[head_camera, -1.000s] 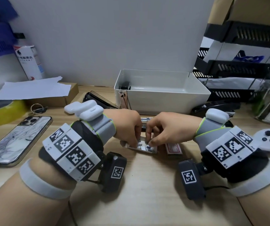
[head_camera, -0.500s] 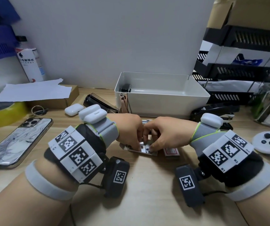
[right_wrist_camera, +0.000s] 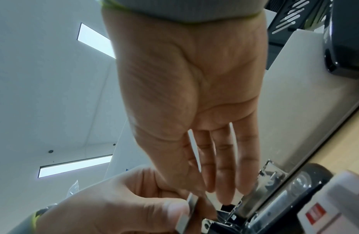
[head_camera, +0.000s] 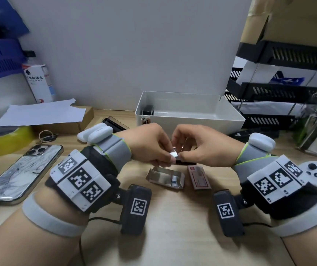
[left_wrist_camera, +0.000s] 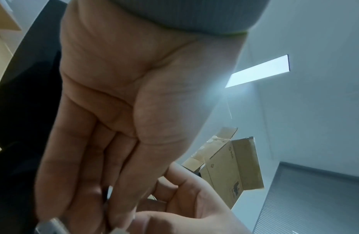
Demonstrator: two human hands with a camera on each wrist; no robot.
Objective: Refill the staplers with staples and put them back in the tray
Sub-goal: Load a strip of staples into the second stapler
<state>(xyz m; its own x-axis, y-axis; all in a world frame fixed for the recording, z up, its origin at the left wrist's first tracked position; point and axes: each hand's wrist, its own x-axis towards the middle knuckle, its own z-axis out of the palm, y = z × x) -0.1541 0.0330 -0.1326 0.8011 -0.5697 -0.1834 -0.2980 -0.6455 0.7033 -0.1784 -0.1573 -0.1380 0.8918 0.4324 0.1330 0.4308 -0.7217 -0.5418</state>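
My left hand (head_camera: pixel 165 156) and right hand (head_camera: pixel 182 154) meet above the desk, and both pinch a short silver staple strip (head_camera: pixel 174 154) between thumb and fingertips. The strip (right_wrist_camera: pixel 187 212) shows edge-on in the right wrist view, and its end (left_wrist_camera: pixel 52 226) in the left wrist view. Just under the hands lies an open black stapler (head_camera: pixel 185 162) with its metal channel (right_wrist_camera: pixel 274 204) exposed. The open staple box (head_camera: pixel 165 178) and its red sleeve (head_camera: pixel 199 177) lie on the desk in front. The white tray (head_camera: pixel 192 120) stands behind, with a dark stapler (head_camera: pixel 147 110) in its left corner.
Another black stapler (head_camera: pixel 253 133) lies right of the tray, and a dark one (head_camera: pixel 113 122) to its left. A phone (head_camera: pixel 21 171), yellow tape roll (head_camera: pixel 2 140) and cardboard box with paper (head_camera: pixel 44 116) fill the left side. A white controller (head_camera: pixel 315 173) and black shelves (head_camera: pixel 280 93) are on the right.
Both hands have lifted off the staple box with a strip of staples held between them. The box and red sleeve now lie uncovered on the desk.
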